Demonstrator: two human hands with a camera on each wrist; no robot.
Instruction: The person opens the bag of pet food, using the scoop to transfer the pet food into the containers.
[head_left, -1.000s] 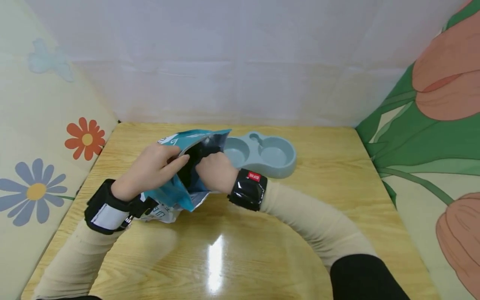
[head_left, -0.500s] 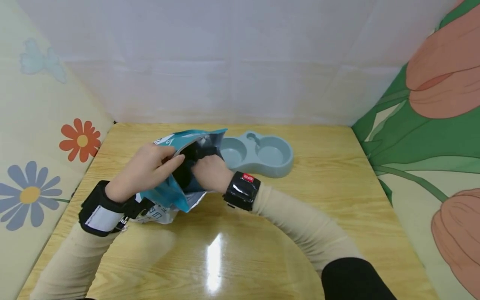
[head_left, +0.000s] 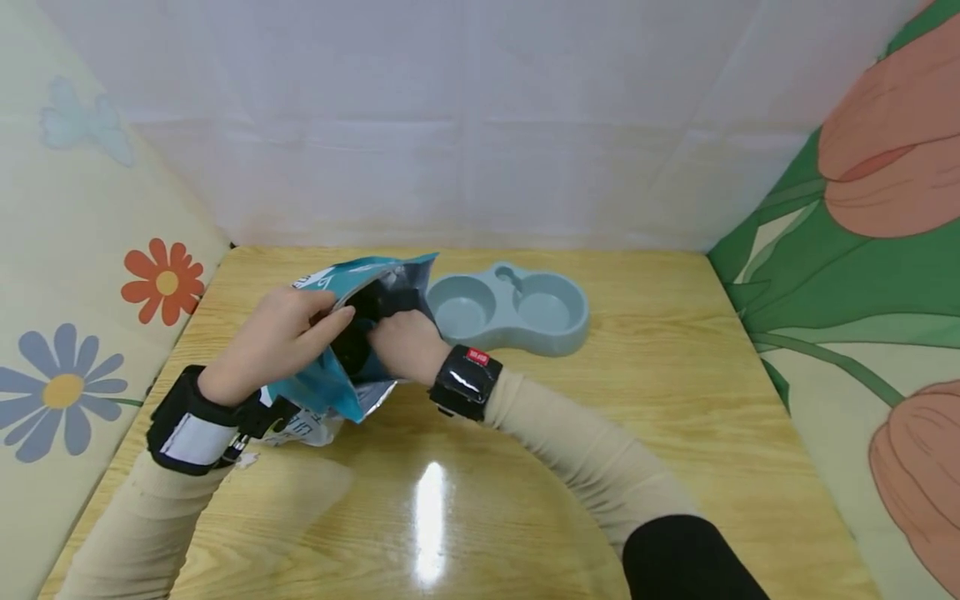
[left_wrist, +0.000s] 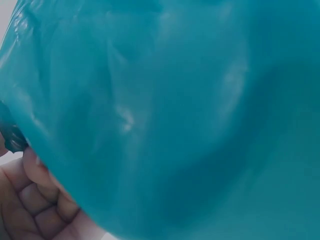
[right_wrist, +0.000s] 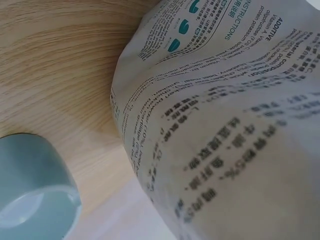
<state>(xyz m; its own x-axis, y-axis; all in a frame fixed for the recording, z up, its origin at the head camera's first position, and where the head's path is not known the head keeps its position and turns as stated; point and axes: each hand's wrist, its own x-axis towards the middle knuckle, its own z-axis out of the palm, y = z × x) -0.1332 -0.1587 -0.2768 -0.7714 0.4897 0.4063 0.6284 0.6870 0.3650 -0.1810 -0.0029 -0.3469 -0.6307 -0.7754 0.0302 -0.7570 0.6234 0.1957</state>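
Note:
A teal and white pet food bag [head_left: 318,387] leans with its silver-lined mouth turned toward the right. My left hand [head_left: 277,337] pinches the upper left edge of that mouth, thumb at the opening. In the left wrist view, teal film fills most of the picture and curled fingers [left_wrist: 45,200] show at its edge. My right hand [head_left: 408,346] reaches into the bag's mouth. Its fingers are hidden inside, beside a small bluish shape too dark to identify. Printed ingredient text covers the bag's white back [right_wrist: 215,130] in the right wrist view.
A grey-blue double pet bowl [head_left: 513,333] stands just right of the bag, its two round hollows showing no contents. Both sit on a glossy wood-grain table [head_left: 637,400]. White cloth [head_left: 465,125] hangs behind, with flower-printed panels at both sides.
The bag and both hands have shifted slightly left, uncovering more of the bowl's left hollow. My left hand keeps its hold on the bag, and my right hand stays in its mouth.

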